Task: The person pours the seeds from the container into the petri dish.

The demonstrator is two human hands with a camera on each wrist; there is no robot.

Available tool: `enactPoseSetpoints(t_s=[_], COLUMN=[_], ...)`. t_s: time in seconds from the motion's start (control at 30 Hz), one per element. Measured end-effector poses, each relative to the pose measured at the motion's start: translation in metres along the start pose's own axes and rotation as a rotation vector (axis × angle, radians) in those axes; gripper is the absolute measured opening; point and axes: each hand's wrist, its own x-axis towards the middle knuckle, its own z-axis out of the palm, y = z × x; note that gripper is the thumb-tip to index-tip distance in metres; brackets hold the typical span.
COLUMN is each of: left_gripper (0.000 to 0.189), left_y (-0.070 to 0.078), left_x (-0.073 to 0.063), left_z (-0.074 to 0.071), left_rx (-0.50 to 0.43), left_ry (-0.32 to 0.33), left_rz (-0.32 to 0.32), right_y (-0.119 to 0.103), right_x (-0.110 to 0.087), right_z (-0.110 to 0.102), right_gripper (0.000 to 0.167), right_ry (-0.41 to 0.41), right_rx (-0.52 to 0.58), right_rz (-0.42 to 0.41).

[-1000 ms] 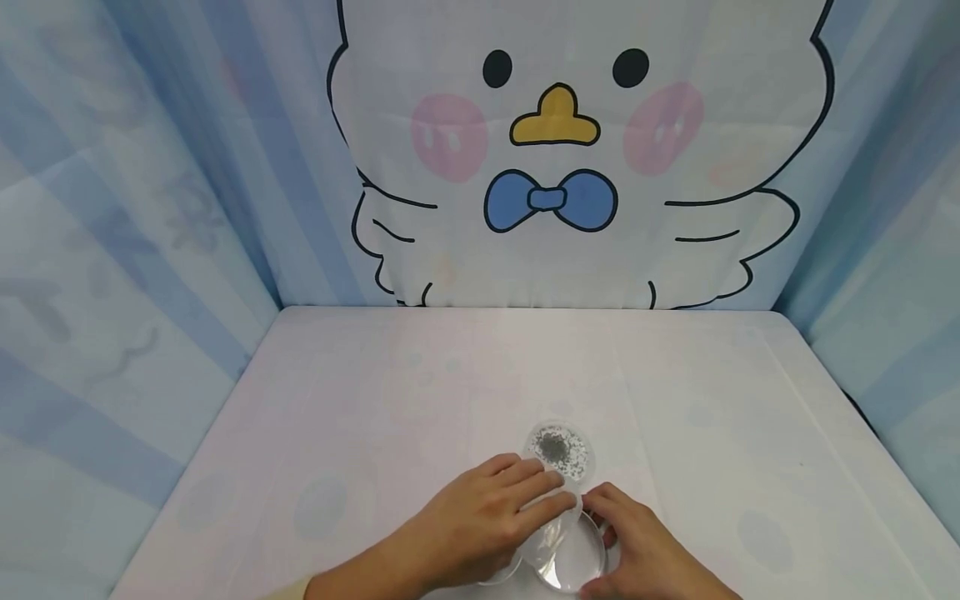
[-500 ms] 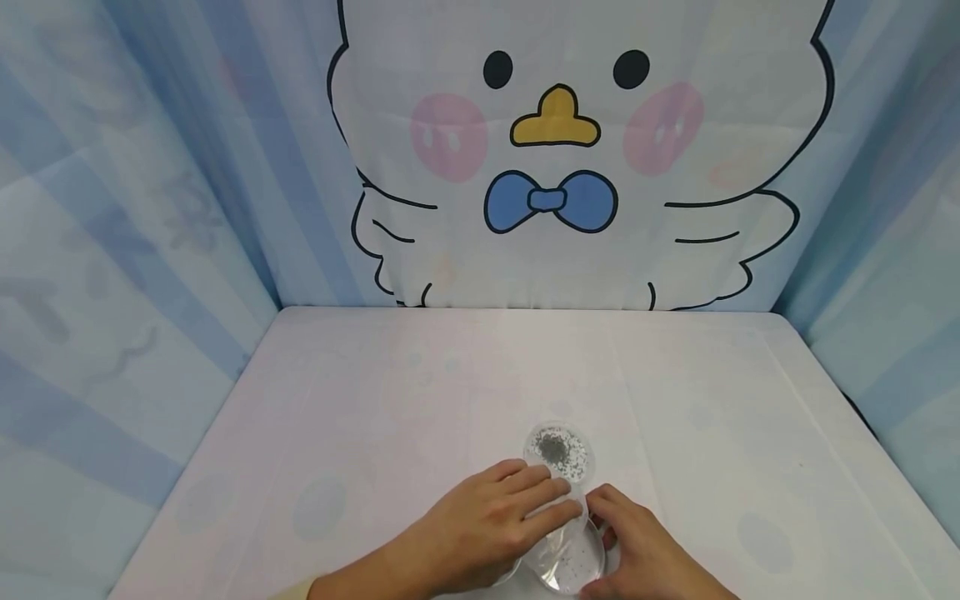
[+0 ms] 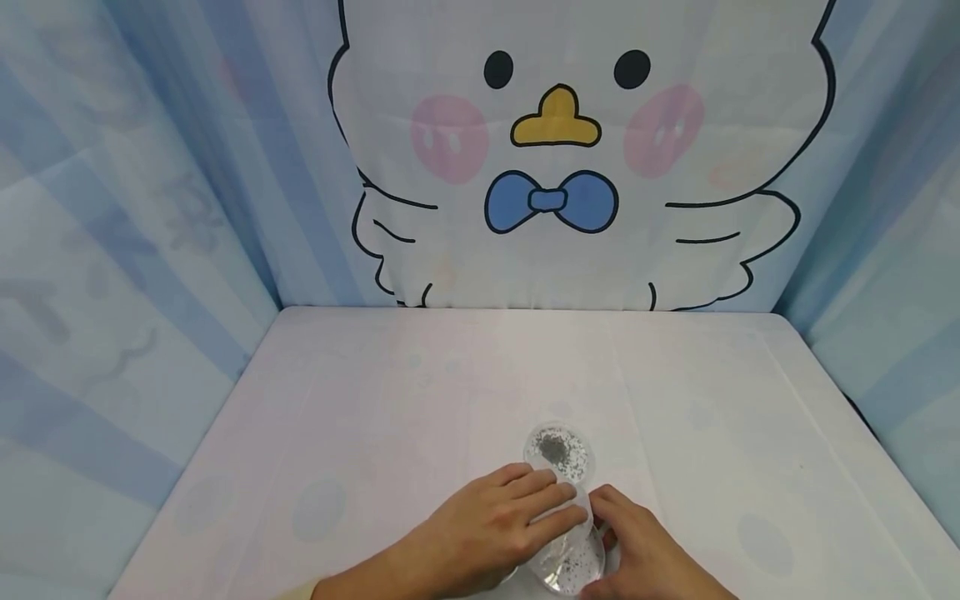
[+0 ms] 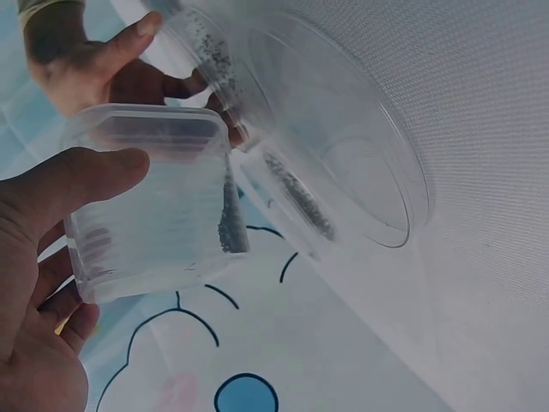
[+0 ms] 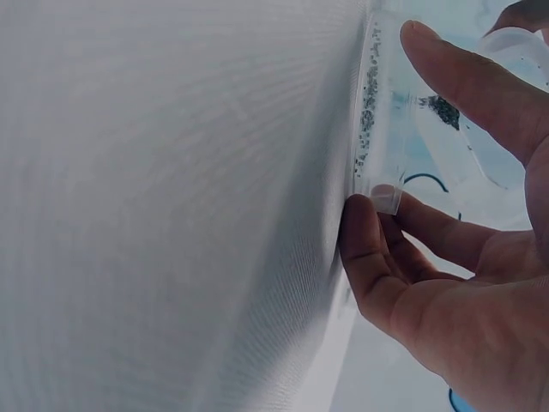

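My left hand grips a clear plastic cup, thumb on one side and fingers on the other. The cup is tipped, and dark grains lie along its lower side. Below its mouth is a shallow clear petri dish with dark specks scattered over its bottom. Thumb and fingers of my right hand hold that dish by its rim. In the right wrist view the dish shows edge-on, low on the table, with a line of grains inside.
Just behind the hands stands a round clear container with dark grains heaped in its middle. Another clear round dish lies beside the held one, mostly hidden under my left hand in the head view. A printed curtain closes off the table's back.
The left hand has shifted slightly right and away from me with the cup. Dark specks have appeared and increased in the petri dish. The right hand has stayed nearly still.
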Motion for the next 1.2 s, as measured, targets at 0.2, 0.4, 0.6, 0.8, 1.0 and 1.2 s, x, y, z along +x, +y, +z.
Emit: enactPoseSetpoints(t_s=[0.2,0.4,0.6,0.8,1.0,1.2], left_gripper=[0.044,0.045,0.042,0.042,0.039,0.041], left_y=[0.0009,0.0006,0.0010,0.0012,0.0022,0.0021], left_x=[0.0000,0.0007,0.0018,0.0020,0.0031,0.0029], left_z=[-0.0009,-0.0009,-0.0012,-0.0022,-0.0029,-0.0033], left_rx=[0.011,0.024,0.024,0.037,0.024,0.055], left_ry=[0.020,0.011,0.014,0.012,0.004,0.011], left_rz=[0.013,0.016,0.017,0.019,0.013,0.030], right_y=[-0.0020,-0.0030,-0.0035,-0.0035,-0.0029,-0.0023], right_x=[-0.0016,-0.0025,-0.0023,-0.0027,-0.0031,-0.0030], right_z=[-0.0001,0.0009,0.0003,0.0005,0.0012,0.0019], right_gripper=[0.066,0.067,0.070,0.067,0.069,0.071], right_ry=[0.002,0.026,0.009,0.023,0.026,0.031], right_rx=[-0.004,-0.015,-0.007,-0.025,-0.027,-0.033], right_rz=[0.025,0.005,0.033,0.015,0.005,-0.014])
